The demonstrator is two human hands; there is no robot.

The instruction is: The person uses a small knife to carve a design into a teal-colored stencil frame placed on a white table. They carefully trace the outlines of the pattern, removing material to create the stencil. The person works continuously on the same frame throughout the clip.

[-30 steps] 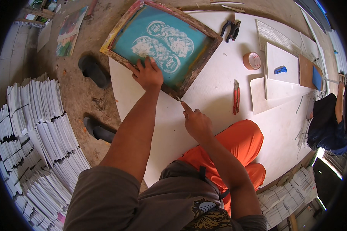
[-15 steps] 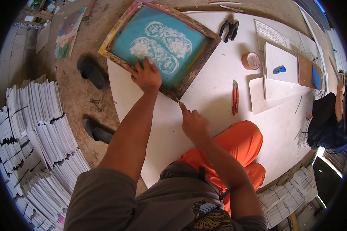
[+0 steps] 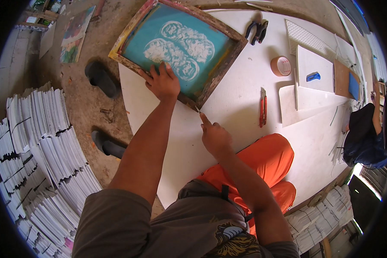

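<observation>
A wooden screen-printing frame (image 3: 222, 69) with teal mesh and white printed figures lies tilted across the far left of the white board. My left hand (image 3: 164, 84) grips its near rail, fingers spread over the wood and mesh; the thumb is hidden. In my right hand (image 3: 216, 136) is a thin metal-tipped tool (image 3: 198, 110), its handle covered by my fist. The index finger stretches along the tool, and its tip touches the frame's near corner. Right of that hand lies a red utility knife (image 3: 263, 107).
Black-handled pliers (image 3: 256, 32), a tape roll (image 3: 281, 66) and a blue cutter (image 3: 313, 76) lie on the white board (image 3: 241, 90). Stacked paper bundles (image 3: 38, 142) stand at left, beside black sandals (image 3: 102, 79). Another person (image 3: 363, 133) is at far right.
Both hands stay at the frame, and the tool's tip remains at the same corner. My right hand has shifted very slightly; the view has moved a little.
</observation>
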